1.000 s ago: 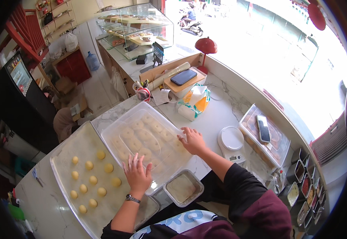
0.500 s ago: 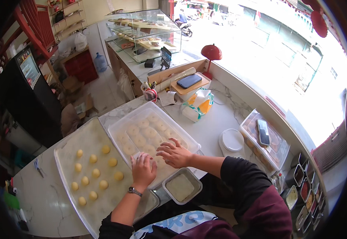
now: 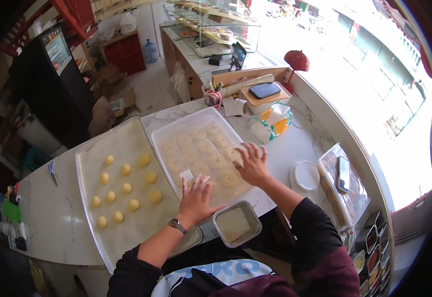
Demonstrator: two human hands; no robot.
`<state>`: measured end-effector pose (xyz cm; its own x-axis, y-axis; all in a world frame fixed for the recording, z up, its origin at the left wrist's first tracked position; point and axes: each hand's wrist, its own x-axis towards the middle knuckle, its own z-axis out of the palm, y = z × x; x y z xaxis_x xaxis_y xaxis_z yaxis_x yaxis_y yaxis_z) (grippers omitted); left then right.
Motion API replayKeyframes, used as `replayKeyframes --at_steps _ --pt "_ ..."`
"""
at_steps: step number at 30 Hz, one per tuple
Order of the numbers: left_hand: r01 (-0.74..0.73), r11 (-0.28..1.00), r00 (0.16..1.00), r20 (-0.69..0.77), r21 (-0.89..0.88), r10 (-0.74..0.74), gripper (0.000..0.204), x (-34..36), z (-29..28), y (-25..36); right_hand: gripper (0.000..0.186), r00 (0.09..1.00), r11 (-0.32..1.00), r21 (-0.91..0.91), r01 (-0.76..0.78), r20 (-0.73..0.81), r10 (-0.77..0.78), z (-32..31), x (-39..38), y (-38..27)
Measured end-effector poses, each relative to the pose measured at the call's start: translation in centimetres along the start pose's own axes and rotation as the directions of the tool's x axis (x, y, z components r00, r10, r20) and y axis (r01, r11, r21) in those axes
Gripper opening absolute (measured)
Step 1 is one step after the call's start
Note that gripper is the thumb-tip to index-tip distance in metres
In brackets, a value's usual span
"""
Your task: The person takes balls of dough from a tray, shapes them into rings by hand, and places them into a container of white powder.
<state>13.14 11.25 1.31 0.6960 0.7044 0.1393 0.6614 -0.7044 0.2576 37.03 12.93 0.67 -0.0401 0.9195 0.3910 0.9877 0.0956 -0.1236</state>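
My left hand (image 3: pixel 196 196) lies flat, fingers spread, on the near edge of a clear plastic tray (image 3: pixel 166 129); a watch is on that wrist. My right hand (image 3: pixel 251 162) rests open on the tray's right near side. Inside the tray are several flat pale dough rounds (image 3: pixel 203 147) under a clear film. Left of it sits a large baking tray (image 3: pixel 84 171) lined with paper and holding several yellow dough balls (image 3: pixel 127 188). Neither hand grips anything.
A small metal tin (image 3: pixel 236 224) of pale filling stands at the counter's near edge. A white round lid (image 3: pixel 305 175), a clear box with a phone (image 3: pixel 344 174), an orange-and-white packet (image 3: pixel 271 121) and a wooden box with a phone (image 3: pixel 264 90) stand to the right and back.
Both hands have shifted across the clear tray: the right moved from its right side inward, then back to the right near side; the left stayed near the front edge.
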Motion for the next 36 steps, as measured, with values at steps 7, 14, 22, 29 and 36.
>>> replayKeyframes --at_steps 7,14,22,29,36 --pt "0.287 0.958 0.903 -0.331 -0.007 -0.273 0.072 0.4 0.8 -1.2 0.065 0.873 0.929 0.153 -0.336 0.421 0.247 -0.1 1.6 2.3" --pt "0.485 0.872 0.828 -0.288 -0.064 -0.481 0.082 4.5 0.6 -7.1 0.073 0.878 0.928 0.171 -0.331 0.416 0.236 -0.1 1.7 2.0" --pt "0.598 0.572 0.570 -0.204 -0.561 -0.796 0.039 8.0 0.7 -12.1 0.075 0.897 0.903 0.293 -0.314 0.403 0.181 0.1 1.5 2.4" --pt "0.682 0.589 0.555 -0.219 -0.433 -0.803 0.029 6.9 0.5 -11.5 0.073 0.832 0.919 0.192 -0.346 0.515 0.206 -1.3 3.1 1.1" --pt "0.682 0.608 0.562 -0.240 -0.407 -0.791 0.029 5.8 0.5 -10.4 0.063 0.780 0.737 0.332 -0.589 0.471 0.411 4.0 7.9 3.6"
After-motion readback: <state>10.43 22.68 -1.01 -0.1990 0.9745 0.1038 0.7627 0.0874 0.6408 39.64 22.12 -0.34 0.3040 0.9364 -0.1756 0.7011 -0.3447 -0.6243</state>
